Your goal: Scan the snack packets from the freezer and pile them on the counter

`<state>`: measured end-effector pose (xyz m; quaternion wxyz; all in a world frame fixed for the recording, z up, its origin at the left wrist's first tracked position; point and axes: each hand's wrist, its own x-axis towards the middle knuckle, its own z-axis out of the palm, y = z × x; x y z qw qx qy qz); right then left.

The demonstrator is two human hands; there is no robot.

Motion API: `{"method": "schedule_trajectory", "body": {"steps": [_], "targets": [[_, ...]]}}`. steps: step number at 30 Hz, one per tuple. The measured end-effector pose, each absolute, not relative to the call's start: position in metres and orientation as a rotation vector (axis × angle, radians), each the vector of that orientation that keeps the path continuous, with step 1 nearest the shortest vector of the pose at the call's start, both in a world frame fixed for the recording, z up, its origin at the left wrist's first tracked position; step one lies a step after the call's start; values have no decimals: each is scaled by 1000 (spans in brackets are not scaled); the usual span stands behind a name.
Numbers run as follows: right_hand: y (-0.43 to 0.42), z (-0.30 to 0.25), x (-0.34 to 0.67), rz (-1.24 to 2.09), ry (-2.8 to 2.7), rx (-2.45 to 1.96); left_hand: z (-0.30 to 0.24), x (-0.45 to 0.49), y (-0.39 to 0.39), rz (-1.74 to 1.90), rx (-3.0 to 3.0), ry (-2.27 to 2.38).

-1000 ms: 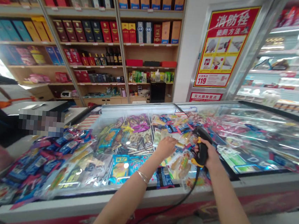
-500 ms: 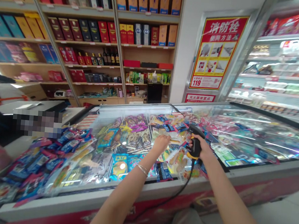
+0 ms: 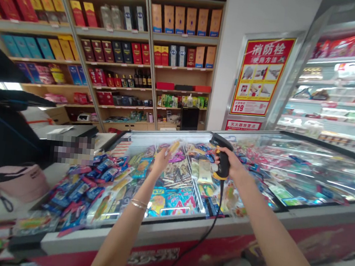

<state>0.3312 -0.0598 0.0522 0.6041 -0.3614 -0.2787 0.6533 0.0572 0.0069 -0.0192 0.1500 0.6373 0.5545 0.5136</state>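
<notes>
My left hand (image 3: 162, 160) is raised above the chest freezer, its fingers closed on a pale yellow wrapped ice cream (image 3: 174, 146). My right hand (image 3: 236, 165) grips a black and yellow barcode scanner (image 3: 223, 164) by the handle, and the scanner's head points to the left. From the handle a black cable (image 3: 207, 235) hangs down over the freezer's front edge. Beneath my hands lie many packs in wire baskets, among them blue ice cream packs (image 3: 176, 200) and a pale wrapped pack (image 3: 204, 171).
A heap of blue and pink packs (image 3: 82, 193) covers the freezer's left end. Beside it stand a pink bag (image 3: 20, 181) and a dark monitor (image 3: 6, 134) on the counter. Shelves of boxes (image 3: 116, 53) line the back wall. A sliding glass lid (image 3: 314, 165) covers the freezer's right part.
My left hand has moved left and up from the middle basket, and the yellow wrapped ice cream now shows in it. The scanner has risen slightly to the left. The view has shifted.
</notes>
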Motion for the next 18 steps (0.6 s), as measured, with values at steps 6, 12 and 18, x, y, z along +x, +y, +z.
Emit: {"method": "schedule_trajectory", "body": {"steps": [6, 12, 18], "targets": [[-45, 45, 244, 1558, -703, -834, -29, -8, -1, 1642, 1577, 1691], [-20, 4, 178, 1623, -768, -852, -52, -42, 4, 1742, 1451, 1782], [-4, -24, 152, 1629, -764, -899, -71, -40, 5, 1793, 1516, 1837]]}}
